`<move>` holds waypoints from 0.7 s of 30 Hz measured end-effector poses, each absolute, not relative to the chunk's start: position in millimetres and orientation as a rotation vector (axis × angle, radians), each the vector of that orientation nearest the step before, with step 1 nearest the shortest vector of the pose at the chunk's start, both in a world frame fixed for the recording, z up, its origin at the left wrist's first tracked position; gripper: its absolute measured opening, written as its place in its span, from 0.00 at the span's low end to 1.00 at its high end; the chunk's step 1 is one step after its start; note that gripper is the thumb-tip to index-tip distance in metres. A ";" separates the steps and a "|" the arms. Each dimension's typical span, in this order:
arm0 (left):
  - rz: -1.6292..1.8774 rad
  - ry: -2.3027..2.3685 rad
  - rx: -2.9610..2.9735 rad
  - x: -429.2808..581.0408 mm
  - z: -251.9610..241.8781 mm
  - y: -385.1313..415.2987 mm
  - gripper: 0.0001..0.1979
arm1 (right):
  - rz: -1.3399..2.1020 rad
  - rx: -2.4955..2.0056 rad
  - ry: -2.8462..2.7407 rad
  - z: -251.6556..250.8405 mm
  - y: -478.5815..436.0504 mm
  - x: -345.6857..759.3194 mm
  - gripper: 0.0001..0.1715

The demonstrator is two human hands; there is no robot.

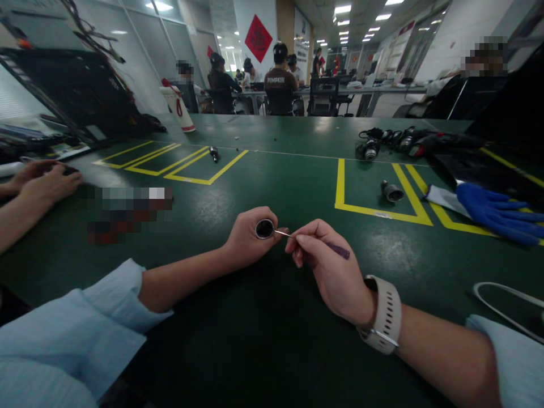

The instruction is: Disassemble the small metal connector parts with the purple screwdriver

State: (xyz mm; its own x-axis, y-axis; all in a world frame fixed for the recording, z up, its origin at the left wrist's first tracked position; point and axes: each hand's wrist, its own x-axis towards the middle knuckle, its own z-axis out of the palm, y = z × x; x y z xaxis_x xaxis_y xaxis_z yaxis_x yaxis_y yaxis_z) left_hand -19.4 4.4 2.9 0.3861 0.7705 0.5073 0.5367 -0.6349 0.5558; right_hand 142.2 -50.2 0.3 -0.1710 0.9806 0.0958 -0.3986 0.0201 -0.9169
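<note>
My left hand [246,241] is closed around a round metal connector [258,236], its dark open end turned up toward me. A slim screwdriver [340,251] with a purple handle is pinched in my right hand [329,266], which wears a pale watch strap. The thin metal shaft points left, and its tip meets the connector's rim or sits just inside it; I cannot tell which. Most of the connector's body is hidden in my left fist. Both hands are just above the green table [289,187].
Within yellow tape marks lie another metal connector [391,192] on the right and a small one [213,153] at left. A blue glove [497,209] and black cables [382,139] are at right. A co-worker's hands [46,184] rest at far left. A white container [181,110] stands behind.
</note>
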 end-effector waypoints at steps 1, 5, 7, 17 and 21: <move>1.104 1.161 2.366 -18.9 3.0 4.1 0.09 | 1.420 -0.785 -1.105 -0.2 -51.2 142.3 0.04; 1.084 1.159 2.461 -17.5 4.5 3.0 0.08 | 1.310 -0.866 -1.236 3.4 -55.5 142.4 0.05; 1.076 1.158 2.490 -16.9 4.8 2.8 0.09 | 1.271 -0.892 -1.292 7.0 -57.3 142.4 0.06; 1.072 1.182 2.527 -16.9 2.8 4.1 0.09 | 1.171 -0.880 -1.387 10.3 -59.0 141.8 0.08; 1.068 1.216 2.500 -17.0 2.8 3.8 0.08 | 1.153 -0.884 -1.383 10.6 -59.5 142.1 0.07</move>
